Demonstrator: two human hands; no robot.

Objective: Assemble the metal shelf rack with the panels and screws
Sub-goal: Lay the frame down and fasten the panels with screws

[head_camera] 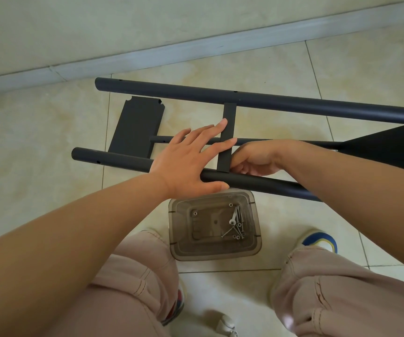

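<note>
Two long black metal tubes lie across the tiled floor, the far tube point(281, 100) and the near tube point(113, 159). An upright black panel point(228, 132) stands edge-on between them. My left hand point(191, 159) lies flat with straight fingers over the near tube, fingertips touching the panel. My right hand point(254, 158) is curled at the panel's lower right edge by the near tube; what its fingers hold is hidden. A thinner rod point(158, 139) runs between the tubes. A loose flat black panel point(136, 126) lies on the floor to the left.
A clear grey plastic box point(179, 242) with several screws point(237, 223) sits on the floor between my knees, just below the near tube. A larger black panel point(390, 147) is at the right edge. The wall skirting point(196, 47) runs behind the rack.
</note>
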